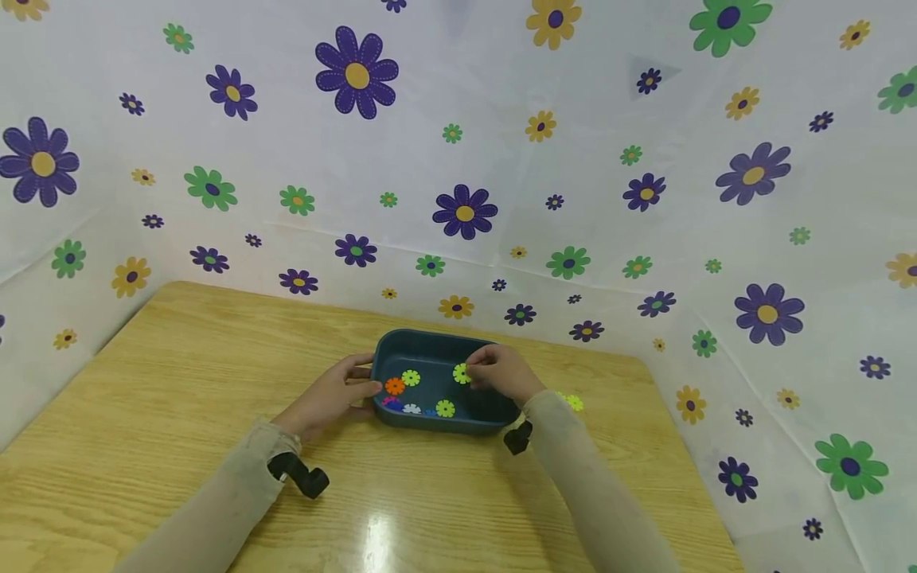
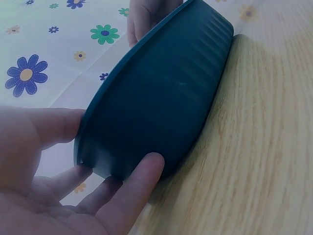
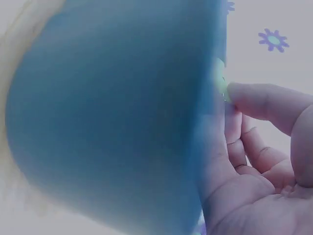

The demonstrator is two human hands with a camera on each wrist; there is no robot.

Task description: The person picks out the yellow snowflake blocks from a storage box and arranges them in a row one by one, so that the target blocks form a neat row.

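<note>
A dark teal plastic tray (image 1: 437, 423) sits on the table with several small notched snowflake discs inside. My left hand (image 1: 333, 396) holds its left end, fingers and thumb at the rim and outer wall, as the left wrist view shows up close. Over the right part of the tray, my right hand (image 1: 504, 372) pinches a yellow-green snowflake disc (image 1: 461, 373) between thumb and finger. In the tray lie an orange disc (image 1: 395, 386), a yellow one (image 1: 411, 378), a lime one (image 1: 445, 408) and a white one (image 1: 411, 408), with blue and pink pieces in the near left corner.
On the wood-grain table (image 1: 215, 374), yellow discs (image 1: 575, 403) lie right of the tray, partly behind the right forearm. A white sheet with printed flowers (image 1: 401, 159) stands along the back and sides. Each wrist carries a small black camera mount (image 1: 301, 475).
</note>
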